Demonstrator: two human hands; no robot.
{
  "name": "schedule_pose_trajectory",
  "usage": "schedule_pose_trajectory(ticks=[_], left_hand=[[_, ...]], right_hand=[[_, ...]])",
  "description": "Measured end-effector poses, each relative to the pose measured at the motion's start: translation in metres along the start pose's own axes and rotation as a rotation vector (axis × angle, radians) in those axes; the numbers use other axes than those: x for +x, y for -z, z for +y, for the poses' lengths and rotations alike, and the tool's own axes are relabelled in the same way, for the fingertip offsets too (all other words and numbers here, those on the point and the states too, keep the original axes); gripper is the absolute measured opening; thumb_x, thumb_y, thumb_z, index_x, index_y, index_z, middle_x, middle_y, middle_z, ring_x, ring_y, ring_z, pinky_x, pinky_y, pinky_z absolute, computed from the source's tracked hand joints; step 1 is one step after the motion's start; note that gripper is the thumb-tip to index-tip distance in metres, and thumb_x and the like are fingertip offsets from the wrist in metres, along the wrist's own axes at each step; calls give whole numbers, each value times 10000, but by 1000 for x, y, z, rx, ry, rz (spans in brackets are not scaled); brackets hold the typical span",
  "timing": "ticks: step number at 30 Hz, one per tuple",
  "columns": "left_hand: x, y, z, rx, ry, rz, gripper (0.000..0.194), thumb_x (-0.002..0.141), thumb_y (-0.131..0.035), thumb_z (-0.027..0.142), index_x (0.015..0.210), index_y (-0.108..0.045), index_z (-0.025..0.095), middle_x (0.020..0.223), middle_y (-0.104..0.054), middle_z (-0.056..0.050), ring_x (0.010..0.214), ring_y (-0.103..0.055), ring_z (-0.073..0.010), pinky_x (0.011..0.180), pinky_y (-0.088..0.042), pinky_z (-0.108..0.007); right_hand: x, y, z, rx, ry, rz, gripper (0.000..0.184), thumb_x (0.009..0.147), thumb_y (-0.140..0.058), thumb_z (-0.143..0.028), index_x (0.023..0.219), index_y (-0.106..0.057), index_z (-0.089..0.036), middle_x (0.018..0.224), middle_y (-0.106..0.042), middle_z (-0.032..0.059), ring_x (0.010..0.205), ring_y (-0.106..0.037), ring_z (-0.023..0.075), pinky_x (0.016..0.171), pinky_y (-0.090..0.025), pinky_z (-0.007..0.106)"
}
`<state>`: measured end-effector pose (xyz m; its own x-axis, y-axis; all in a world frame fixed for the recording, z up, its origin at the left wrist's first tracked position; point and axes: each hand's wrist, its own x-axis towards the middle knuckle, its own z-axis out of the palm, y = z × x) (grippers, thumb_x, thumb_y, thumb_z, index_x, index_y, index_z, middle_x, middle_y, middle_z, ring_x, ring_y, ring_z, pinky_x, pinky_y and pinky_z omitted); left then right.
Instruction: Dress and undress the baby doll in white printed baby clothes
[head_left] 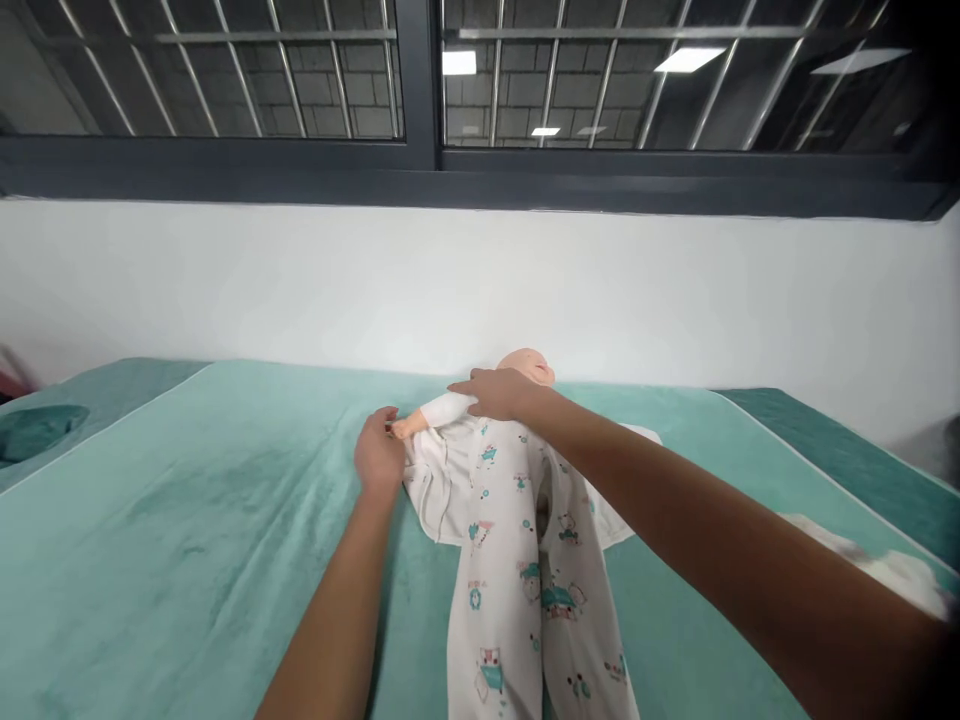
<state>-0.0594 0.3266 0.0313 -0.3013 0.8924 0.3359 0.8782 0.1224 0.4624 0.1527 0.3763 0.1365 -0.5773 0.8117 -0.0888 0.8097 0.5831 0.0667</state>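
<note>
From here the doll (525, 361) looks smooth, like satiny plastic; the printed trousers (495, 600) are soft, matt cloth. The green cover (187, 540) has a plush nap — almost velvety. The wall (300, 280) is smooth and matt, the window glass (469, 105) glossy, the bars (339, 80) shiny metal.

we are in an indoor room, though whether a home or a childcare practice room we cannot tell: a smooth, bald, pale-pink baby doll (526, 362) lies on a teal plush cover (225, 540) beside a plain white wall (300, 285), below a dark grey-framed window (421, 85) with slim silvery bars (279, 37) and bright white rectangular light panels (459, 63) showing in it.
</note>
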Motion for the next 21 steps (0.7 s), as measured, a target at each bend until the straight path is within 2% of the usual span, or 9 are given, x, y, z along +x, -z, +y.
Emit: schedule_pose_trajectory(ticks=[2,4,7,10,13,16,19,21], left_hand=[[-10,3,0,27,-27,107,512,816,-374,56,1287,-508,206,1296,-601,-79,1154,-565,-229,889,-462,-327],[-22,4,6,65,-125,161,586,787,-382,32,1331,-496,219,1334,-574,-81,1222,-511,-255,966,-424,-373],[-36,2,22,86,-312,99,652,792,-375,33,1412,-428,228,1384,-536,-81,1274,-464,-248,1034,-382,-389],[-39,-4,34,95,-390,40,607,819,-373,54,1391,-462,235,1403,-519,-72,1295,-443,-245,1075,-354,-405],[-37,-10,34,70,-363,33,539,838,-387,86,1339,-523,233,1400,-519,-70,1288,-448,-253,1090,-349,-423],[-39,-10,34,-51,-303,32,474,860,-394,126,1291,-563,226,1378,-538,-67,1279,-465,-241,1112,-343,-419],[-51,3,52,-319,-203,45,410,932,-375,251,1316,-515,234,1388,-536,-57,1272,-489,-205,1091,-388,-368],[-60,14,81,-489,-230,47,412,972,-329,325,1357,-454,250,1415,-515,-42,1261,-505,-172,1054,-426,-317]], right_hand=[[9,-4,-10,18,11,-27,501,869,-545,-367,1367,-496,-365,1224,-615,88,924,-658,277,685,-466,337],[14,-6,-19,48,25,-43,433,844,-576,-344,1276,-588,-310,1151,-661,92,915,-665,281,704,-481,351],[8,-6,-24,107,43,-17,409,887,-516,-354,1284,-584,-282,1229,-648,85,1054,-633,275,809,-492,364],[-22,-13,-14,306,37,181,438,970,-378,-380,1375,-504,-273,1405,-544,42,1259,-513,221,995,-424,345],[-67,-39,7,577,-56,468,438,1002,-300,-371,1367,-510,-251,1420,-533,21,1299,-474,174,1065,-365,308],[-105,-79,31,671,-271,672,466,1011,-233,-347,1388,-479,-223,1425,-523,47,1292,-471,174,1057,-366,322],[-120,-112,49,550,-438,693,428,988,-286,-275,1336,-528,-209,1384,-556,68,1276,-466,217,1116,-255,420],[-119,-121,55,430,-504,680,405,960,-335,-220,1303,-550,-223,1351,-579,66,1256,-468,237,1125,-181,468]])
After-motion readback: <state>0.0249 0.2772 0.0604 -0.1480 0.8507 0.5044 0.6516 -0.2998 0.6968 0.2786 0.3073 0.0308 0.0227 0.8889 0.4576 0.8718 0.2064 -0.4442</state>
